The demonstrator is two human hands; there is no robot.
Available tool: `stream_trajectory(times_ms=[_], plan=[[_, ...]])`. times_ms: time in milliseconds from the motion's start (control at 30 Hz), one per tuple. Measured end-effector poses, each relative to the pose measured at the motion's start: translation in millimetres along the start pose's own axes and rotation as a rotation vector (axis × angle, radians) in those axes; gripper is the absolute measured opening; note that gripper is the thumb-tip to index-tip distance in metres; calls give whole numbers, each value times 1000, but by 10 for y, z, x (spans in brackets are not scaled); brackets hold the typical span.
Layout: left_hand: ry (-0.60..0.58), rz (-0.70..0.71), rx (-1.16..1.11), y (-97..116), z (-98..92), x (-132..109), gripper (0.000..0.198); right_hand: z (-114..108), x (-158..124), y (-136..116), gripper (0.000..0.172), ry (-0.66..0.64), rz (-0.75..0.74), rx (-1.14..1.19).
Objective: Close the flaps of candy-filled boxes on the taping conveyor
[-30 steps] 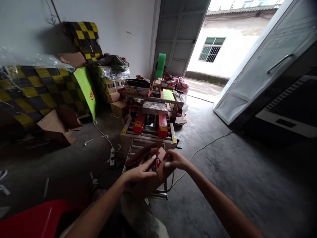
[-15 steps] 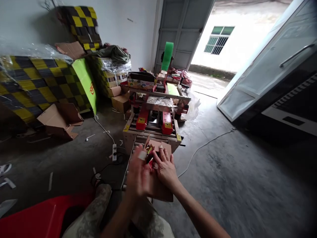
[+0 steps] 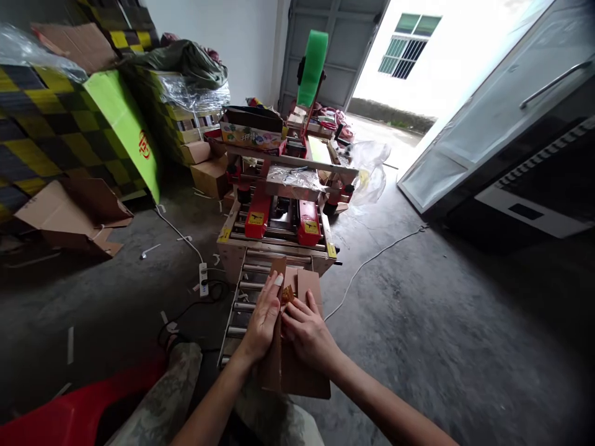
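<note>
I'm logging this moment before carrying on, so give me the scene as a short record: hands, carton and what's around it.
Left hand: against the raised left flap of the carton
Right hand: fingers at the carton's top, by a small gold-brown item
Carton: open, at the near end of the rollers
Machine: beyond the carton, with red guides
Tape: green, high at the machine's far end
Power strip: floor, left of the rollers
Unclear: other contents, hidden
</note>
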State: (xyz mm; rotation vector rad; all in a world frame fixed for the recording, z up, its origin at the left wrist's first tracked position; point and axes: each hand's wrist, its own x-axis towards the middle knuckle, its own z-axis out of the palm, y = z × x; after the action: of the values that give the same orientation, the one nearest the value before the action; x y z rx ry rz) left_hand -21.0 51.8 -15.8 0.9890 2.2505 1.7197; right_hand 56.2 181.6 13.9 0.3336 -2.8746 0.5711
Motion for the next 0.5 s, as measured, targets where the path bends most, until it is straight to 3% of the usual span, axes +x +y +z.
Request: stream_trajectory(times_ms=[233, 400, 500], plan=[[-77, 16, 439, 47, 70, 56, 46, 144, 9, 94, 29, 28, -44, 88], [-76, 12, 373, -30, 51, 81, 46, 75, -18, 77, 12, 209, -33, 200], [-41, 9, 339, -94, 66, 82, 45, 87, -68, 76, 12, 361, -29, 258]])
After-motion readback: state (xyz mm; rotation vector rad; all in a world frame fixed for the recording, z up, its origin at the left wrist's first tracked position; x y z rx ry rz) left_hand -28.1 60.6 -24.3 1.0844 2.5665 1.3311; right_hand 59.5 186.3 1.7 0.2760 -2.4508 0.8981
